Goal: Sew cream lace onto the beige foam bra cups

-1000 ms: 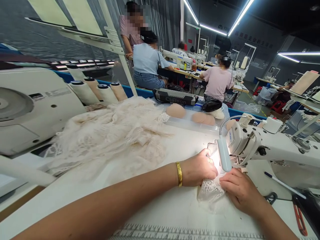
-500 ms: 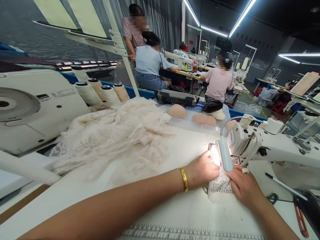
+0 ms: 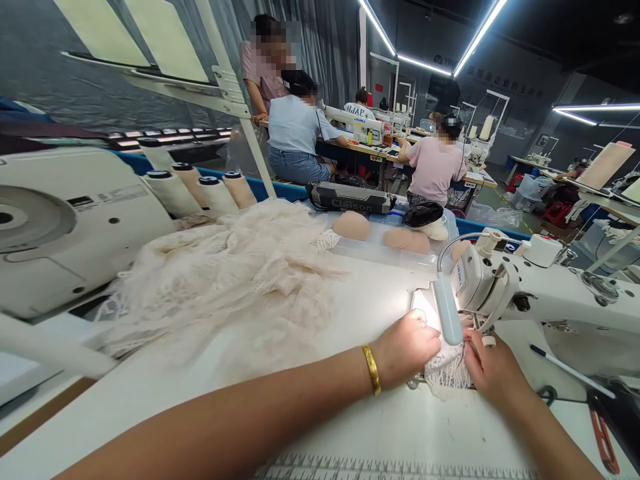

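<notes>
Lace [image 3: 450,377] partly hidden by left hand [image 3: 410,345], ruler [image 3: 380,468] cut off below, handwheel [image 3: 35,217] cut off leftward

"Claison" – grey case [image 3: 351,200], "JUKI" – near sewing machine [image 3: 563,285], far machine [image 3: 355,123], "YIN" on back wall [image 3: 505,83]

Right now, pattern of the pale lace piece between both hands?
The pale lace piece is openwork, gaps between strands; best in head view.

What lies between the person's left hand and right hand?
In the head view, a piece of pale lace lies between the left hand and the right hand; the lamp shows just above it in the picture.
</notes>
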Motion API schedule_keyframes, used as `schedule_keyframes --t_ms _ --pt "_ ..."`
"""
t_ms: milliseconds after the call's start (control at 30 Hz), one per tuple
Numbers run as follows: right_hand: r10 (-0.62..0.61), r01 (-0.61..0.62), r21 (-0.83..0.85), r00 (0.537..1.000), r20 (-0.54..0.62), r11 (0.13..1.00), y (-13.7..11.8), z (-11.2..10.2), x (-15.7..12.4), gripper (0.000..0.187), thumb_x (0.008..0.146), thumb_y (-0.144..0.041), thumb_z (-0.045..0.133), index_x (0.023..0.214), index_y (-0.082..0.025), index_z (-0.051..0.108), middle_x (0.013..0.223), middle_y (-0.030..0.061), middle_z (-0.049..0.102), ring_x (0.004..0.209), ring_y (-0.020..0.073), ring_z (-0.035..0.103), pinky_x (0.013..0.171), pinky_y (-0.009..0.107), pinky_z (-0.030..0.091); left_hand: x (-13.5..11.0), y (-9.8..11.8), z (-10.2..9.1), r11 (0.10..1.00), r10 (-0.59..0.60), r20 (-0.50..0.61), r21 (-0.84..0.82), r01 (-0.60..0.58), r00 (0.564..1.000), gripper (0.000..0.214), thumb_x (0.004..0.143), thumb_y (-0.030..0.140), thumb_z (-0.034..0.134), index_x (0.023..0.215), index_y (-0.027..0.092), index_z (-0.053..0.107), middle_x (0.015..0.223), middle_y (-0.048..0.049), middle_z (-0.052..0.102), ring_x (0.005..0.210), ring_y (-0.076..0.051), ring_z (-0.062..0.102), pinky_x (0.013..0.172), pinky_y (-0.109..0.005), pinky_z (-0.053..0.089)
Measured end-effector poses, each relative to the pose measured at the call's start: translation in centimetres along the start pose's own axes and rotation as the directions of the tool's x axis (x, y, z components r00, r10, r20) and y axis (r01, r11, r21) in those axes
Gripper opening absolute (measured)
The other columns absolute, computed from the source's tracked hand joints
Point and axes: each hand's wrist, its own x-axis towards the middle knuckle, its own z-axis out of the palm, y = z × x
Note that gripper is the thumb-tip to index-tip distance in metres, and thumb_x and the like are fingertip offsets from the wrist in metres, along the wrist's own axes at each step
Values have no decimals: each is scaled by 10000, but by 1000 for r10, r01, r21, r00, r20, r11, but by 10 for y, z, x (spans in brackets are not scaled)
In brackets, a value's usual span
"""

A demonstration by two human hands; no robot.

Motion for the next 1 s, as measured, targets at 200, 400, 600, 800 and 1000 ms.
schedule_keyframes --t_ms 200,400,600,800,1000 --pt "-110 111 34 993 -42 993 -13 -7 -5 399 923 -62 409 1269 -196 556 1030 104 723 882 253 664 758 384 550 -5 -5 -24 997 -54 165 -50 63 985 123 841 308 690 837 192 648 890 -61 666 930 -258 611 931 -438 462" --pt "-201 194 103 977 66 976 -36 -7 -3 500 956 -287 602 1423 -216 438 1333 152 607 1219 319 557 845 399 508 0 1 -37 972 -142 269 -143 186 953 354 814 396 733 1078 187 622 999 -73 654 924 -258 603 827 -362 498" --pt "-105 106 -28 994 40 994 -20 9 0 291 916 -4 393 955 -220 585 866 47 618 823 209 569 689 299 412 -9 -2 -36 980 21 311 -194 42 950 175 793 187 677 955 193 611 970 -65 648 853 -235 603 779 -340 500" --pt "-137 135 45 989 54 990 -26 -3 3 195 950 -169 501 1126 -212 571 1067 81 661 881 218 593 714 308 421 -5 -4 -24 980 -43 161 -185 73 986 36 893 179 633 893 210 651 900 -33 671 891 -212 622 882 -340 469" --pt "-121 119 -60 992 -40 991 -31 7 6 256 817 -18 470 917 -230 572 856 54 619 804 221 569 667 291 402 -2 10 -28 950 -22 126 -307 60 992 188 1024 237 530 863 205 620 938 3 695 827 -155 618 787 -266 468"
